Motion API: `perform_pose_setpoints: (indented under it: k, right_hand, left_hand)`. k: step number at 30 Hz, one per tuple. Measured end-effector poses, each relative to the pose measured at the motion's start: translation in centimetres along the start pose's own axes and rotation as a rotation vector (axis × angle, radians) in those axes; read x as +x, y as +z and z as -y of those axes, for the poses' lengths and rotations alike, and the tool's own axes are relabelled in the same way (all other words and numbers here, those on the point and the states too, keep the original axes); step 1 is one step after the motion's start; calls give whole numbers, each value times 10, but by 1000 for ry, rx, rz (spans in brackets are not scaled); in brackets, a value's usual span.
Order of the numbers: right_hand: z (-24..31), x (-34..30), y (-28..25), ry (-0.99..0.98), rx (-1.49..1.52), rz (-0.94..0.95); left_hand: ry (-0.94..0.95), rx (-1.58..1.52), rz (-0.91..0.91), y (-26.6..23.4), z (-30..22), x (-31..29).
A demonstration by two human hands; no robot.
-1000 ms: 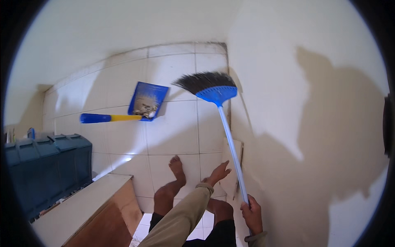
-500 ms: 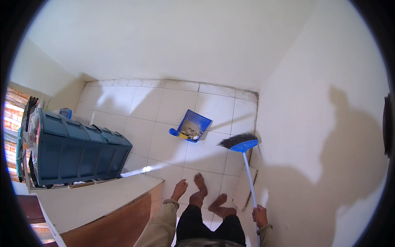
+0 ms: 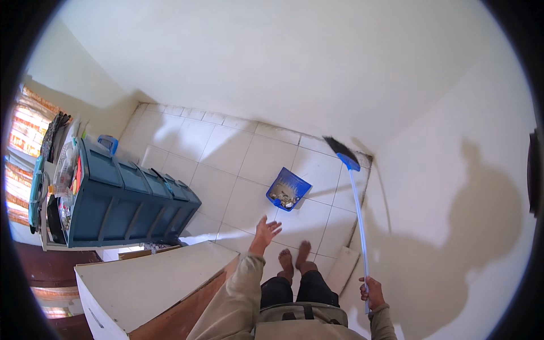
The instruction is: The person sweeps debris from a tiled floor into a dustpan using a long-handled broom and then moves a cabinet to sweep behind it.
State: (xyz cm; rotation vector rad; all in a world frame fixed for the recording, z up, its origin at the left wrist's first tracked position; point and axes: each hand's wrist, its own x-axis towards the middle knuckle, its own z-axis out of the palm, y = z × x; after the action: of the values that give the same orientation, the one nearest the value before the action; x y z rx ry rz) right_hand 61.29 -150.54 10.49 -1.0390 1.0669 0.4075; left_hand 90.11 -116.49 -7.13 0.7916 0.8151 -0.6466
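A broom (image 3: 358, 209) with a light blue stick and black bristles is gripped low on its stick by my right hand (image 3: 372, 293). Its head is raised toward the far right corner, bristles pointing up and left. My left hand (image 3: 266, 233) reaches forward with fingers spread and nothing in it, just short of a blue dustpan (image 3: 297, 182). The dustpan lies on the tiled floor and holds a pile of pale debris (image 3: 287, 198). Its handle end points toward me and appears foreshortened.
A teal plastic drawer cabinet (image 3: 130, 195) stands at the left, with bags and small items beside it. Nearer is a white-topped wooden cabinet (image 3: 153, 280). White walls enclose the tiled floor (image 3: 221, 170) at the far side and right. My bare feet (image 3: 294, 258) are close behind the dustpan.
The broom head has lifted and swung away toward the corner. My left hand has stretched forward and opened toward the dustpan. My feet have stepped, and the view has shifted.
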Motion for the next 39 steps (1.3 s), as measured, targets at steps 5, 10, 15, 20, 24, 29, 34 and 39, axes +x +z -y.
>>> perform_pose_setpoints:
  k: [5,10,15,20,24,29,34,39]
  right_hand:
    - [33,27,29,6,-236,-151]
    - [91,74,40,-62,-424,-97]
    - [177,118,81,-170,-575,215]
    - [253,120,128,57,-542,239]
    - [280,161,205,-248,-954,270]
    - [269,185,314,-442,-1169,282]
    - [256,205,446,-675,-1540,264]
    - [232,240,594,-743,-1673,279]
  left_hand:
    - [-26,-149,-76,43,-38,33]
    - [16,304,48,50,-42,32]
    - [128,508,-50,-12,-30,12]
    - [298,884,-18,-92,-52,11]
    - [622,1084,-71,-208,-58,19]
    - [260,851,-214,-210,-111,20]
    - [197,683,-211,-221,-190,-5]
    - [130,671,-218,-210,-263,-6]
